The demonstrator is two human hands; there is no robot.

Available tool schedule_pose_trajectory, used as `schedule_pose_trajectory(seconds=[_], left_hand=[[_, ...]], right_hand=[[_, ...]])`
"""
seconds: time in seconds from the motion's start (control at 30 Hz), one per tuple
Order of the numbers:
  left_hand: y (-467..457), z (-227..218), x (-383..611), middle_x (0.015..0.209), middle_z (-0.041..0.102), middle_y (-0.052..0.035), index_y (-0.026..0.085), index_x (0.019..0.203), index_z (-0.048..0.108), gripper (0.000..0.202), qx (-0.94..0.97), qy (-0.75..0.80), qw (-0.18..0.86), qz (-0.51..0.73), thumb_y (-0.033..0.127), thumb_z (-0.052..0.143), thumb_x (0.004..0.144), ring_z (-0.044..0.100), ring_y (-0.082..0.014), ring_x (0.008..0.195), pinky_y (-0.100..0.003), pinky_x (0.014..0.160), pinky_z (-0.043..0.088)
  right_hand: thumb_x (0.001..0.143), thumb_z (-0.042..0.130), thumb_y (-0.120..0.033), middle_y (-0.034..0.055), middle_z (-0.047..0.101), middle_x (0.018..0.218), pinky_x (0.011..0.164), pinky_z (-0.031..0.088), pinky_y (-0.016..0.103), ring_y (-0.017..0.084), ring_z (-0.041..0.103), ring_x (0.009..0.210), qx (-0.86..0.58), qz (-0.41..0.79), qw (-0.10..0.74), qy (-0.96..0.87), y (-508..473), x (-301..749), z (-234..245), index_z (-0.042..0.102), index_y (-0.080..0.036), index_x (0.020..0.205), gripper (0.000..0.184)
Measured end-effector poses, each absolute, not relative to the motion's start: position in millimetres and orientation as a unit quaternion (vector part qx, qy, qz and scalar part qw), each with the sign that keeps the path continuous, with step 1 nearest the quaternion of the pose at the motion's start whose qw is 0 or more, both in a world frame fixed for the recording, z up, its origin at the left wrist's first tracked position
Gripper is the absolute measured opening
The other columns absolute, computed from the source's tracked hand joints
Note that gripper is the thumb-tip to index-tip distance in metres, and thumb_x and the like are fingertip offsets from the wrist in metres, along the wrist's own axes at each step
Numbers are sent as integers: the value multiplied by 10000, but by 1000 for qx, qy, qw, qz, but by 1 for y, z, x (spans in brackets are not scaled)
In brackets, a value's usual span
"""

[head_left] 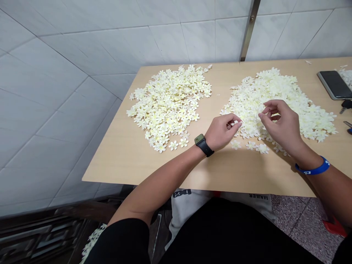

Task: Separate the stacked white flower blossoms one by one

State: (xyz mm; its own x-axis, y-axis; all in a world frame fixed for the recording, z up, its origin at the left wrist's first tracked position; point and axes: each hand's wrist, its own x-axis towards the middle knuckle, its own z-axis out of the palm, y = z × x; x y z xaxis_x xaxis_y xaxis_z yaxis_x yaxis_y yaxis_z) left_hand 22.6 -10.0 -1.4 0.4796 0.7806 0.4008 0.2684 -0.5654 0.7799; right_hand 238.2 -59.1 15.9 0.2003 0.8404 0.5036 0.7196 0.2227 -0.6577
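Two heaps of small cream fabric flowers lie on a light wooden table (132,161). The left heap (172,104) has yellow centres showing; the right heap (283,99) is paler. My left hand (222,130), with a black watch on the wrist, pinches a small white flower piece (235,123) at the near left edge of the right heap. My right hand (283,124), with a blue wristband, hovers over the same heap, its thumb and forefinger pinched together on something too small to make out. A few loose flowers (255,146) lie below the hands.
A dark phone (334,84) lies at the table's far right, with keys (345,106) just below it. White tiled wall runs behind and to the left. A metal strip (249,31) stands at the back. A white bag (189,209) sits under the table by my lap.
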Motion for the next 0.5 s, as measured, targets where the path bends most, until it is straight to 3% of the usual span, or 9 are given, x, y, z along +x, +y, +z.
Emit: schedule_pose_trajectory(seconds=[0.17,0.5], left_hand=[[-11,2,22,783,738,-21,169,856,709,234,792,327,325,401,377,651,944,602,-104,634,-241,623,477],[-13,1,22,910,769,-36,185,941,712,200,829,281,249,415,380,668,955,696,-122,818,-240,727,559]], right_hand=[[921,641,-256,56,717,900,712,580,393,221,672,783,-533,58,446,-717,-70,223,25,700,-266,971,79],[946,625,-248,35,754,821,668,569,379,212,696,735,-482,81,429,-760,-73,214,26,737,-279,899,125]])
